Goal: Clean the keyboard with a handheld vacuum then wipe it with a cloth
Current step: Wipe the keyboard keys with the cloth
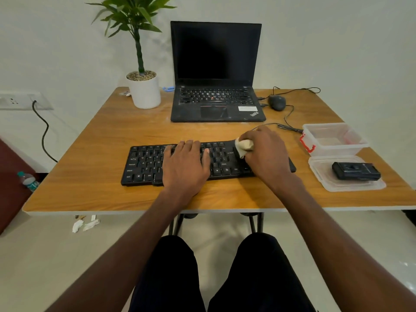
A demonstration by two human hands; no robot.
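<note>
A black keyboard [144, 163] lies across the front middle of the wooden table [108, 131]. My left hand [185, 163] rests flat on its middle keys, fingers straight. My right hand [265, 152] grips a bunched beige cloth [244, 146] and presses it on the keyboard's right part, hiding the keys there. The black handheld vacuum [355, 171] lies on a clear plastic lid [324, 179] at the right, apart from both hands.
An open black laptop [216, 70] stands behind the keyboard, with a wired mouse [277, 102] to its right. A clear plastic box [333, 137] sits at the right, a white potted plant [145, 91] at the back left. The table's front edge is close to my knees.
</note>
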